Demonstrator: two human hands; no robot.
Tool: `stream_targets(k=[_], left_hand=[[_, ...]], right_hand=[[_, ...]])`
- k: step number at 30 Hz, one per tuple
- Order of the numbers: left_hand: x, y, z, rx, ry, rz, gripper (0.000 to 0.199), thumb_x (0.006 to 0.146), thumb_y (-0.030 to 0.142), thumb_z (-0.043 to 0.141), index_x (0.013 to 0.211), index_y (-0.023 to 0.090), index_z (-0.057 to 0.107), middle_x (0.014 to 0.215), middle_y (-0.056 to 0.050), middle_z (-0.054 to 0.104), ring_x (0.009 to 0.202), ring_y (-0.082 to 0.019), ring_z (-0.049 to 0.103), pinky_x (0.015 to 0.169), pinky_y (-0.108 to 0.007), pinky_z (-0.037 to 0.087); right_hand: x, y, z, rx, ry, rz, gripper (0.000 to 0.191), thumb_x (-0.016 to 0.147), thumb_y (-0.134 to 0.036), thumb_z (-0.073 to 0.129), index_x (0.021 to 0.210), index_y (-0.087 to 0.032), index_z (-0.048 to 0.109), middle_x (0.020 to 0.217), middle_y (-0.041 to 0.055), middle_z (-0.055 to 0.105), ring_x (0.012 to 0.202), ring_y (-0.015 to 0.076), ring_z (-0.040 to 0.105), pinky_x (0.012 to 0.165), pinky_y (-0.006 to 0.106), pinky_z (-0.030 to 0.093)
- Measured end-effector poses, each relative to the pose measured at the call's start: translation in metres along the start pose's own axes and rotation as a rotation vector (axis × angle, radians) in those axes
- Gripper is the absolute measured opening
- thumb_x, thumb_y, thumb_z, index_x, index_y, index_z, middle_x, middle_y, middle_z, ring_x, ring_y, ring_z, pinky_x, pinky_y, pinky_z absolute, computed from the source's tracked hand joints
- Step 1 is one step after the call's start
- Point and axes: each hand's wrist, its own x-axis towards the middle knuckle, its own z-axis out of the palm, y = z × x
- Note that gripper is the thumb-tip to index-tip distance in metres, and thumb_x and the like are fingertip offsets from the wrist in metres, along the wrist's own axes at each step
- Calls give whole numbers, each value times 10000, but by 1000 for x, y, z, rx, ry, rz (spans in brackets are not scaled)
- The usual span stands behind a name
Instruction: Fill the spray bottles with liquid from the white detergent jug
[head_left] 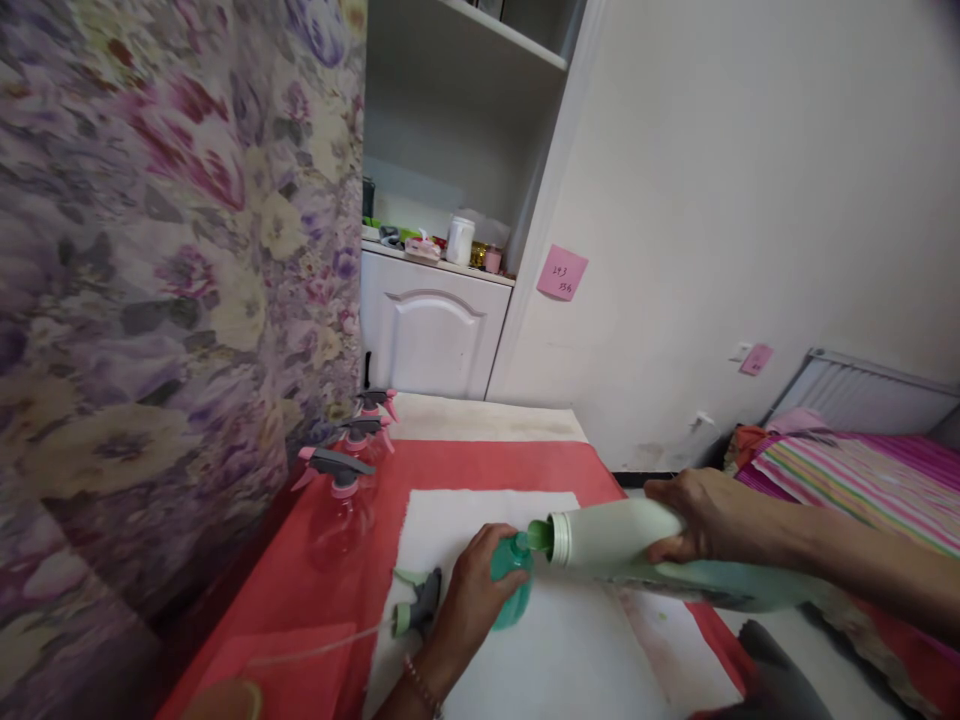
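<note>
My left hand (474, 590) is wrapped round a small green translucent bottle (514, 600), upright on a white cloth (577, 660). My right hand (694, 515) grips a large pale green bottle (622, 535), tilted so its open mouth faces left. Green liquid (538, 535) shows between that mouth and the small bottle's neck. Left of my left hand, a grey and green spray head (420, 603) with a thin clear tube lies on its side. Clear spray bottles with pink and grey heads, the nearest one (341, 520) largest in view, stand at the table's left.
The cloth lies on a red table cover (300, 620). A floral curtain (180, 260) hangs at the left. Behind the table is a white cabinet (437, 325) with a white jar (460, 241) and small items. A bed (862, 465) stands at the right.
</note>
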Motion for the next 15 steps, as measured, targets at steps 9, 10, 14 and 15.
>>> stream_targets(k=[9,10,14,15], left_hand=[[1,-1,0,-6,15,6,372,638,88,626,986,219,636,1039,-38,682,1018,-216,614,934,-326,440],[1,-1,0,-3,16,4,376,635,87,628,988,218,637,1040,-39,682,1020,-217,614,935,-327,440],[1,-1,1,6,18,-5,383,624,80,633,981,219,639,1033,-36,685,1015,-219,621,928,-328,449],[1,-1,1,6,19,-2,380,624,80,633,977,220,638,1029,-36,686,1011,-218,623,925,-327,452]], right_hand=[[0,-2,0,-40,-2,-2,403,802,-587,637,803,-185,618,602,31,658,518,179,624,475,236,316],[0,-3,-1,-41,-4,1,403,800,-587,640,800,-185,618,604,32,659,524,181,629,476,236,316],[0,-4,-3,-36,-23,20,425,800,-606,629,792,-181,614,608,38,662,533,186,639,478,236,323],[0,-4,-2,-39,-22,21,429,802,-611,622,792,-182,614,610,39,663,534,187,639,479,237,323]])
